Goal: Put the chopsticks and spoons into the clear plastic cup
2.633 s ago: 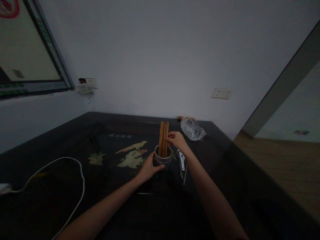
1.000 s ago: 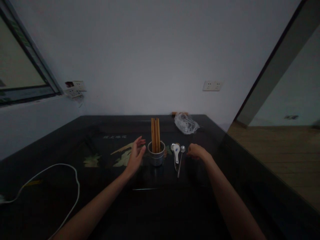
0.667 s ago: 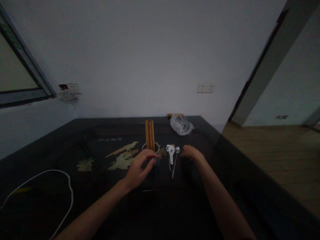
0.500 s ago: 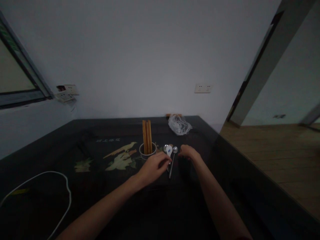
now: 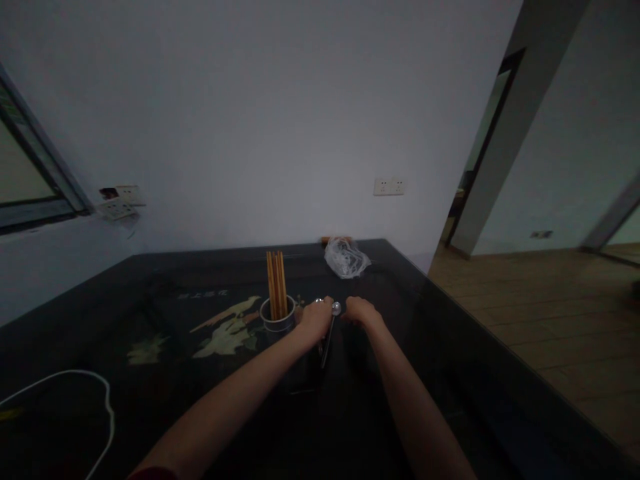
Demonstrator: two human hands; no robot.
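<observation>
My left hand (image 5: pixel 314 321) lies with curled fingers over the spoons just right of a metal cup (image 5: pixel 278 322) that holds several wooden chopsticks (image 5: pixel 276 285). The hand hides what is under its fingers. A thin metal spoon (image 5: pixel 330 333) lies along its right side, with the round bowl (image 5: pixel 336 308) showing between my two hands. A second shiny spoon bowl (image 5: pixel 319 301) peeks out above my left knuckles. My right hand (image 5: pixel 361 311) rests on the dark table (image 5: pixel 430 373) just right of the spoon, loosely closed, with nothing visible in it.
A crumpled clear plastic bag (image 5: pixel 346 259) lies at the table's far edge near the wall. A white cable (image 5: pixel 80 387) loops at the near left. A bird inlay (image 5: pixel 225 327) decorates the tabletop. The table's right edge borders a wooden floor (image 5: pixel 550 313).
My left hand has let go of the cup and moved right onto the spoons, covering the white one. My right hand drew back from the chopsticks to the table. The view has turned right.
</observation>
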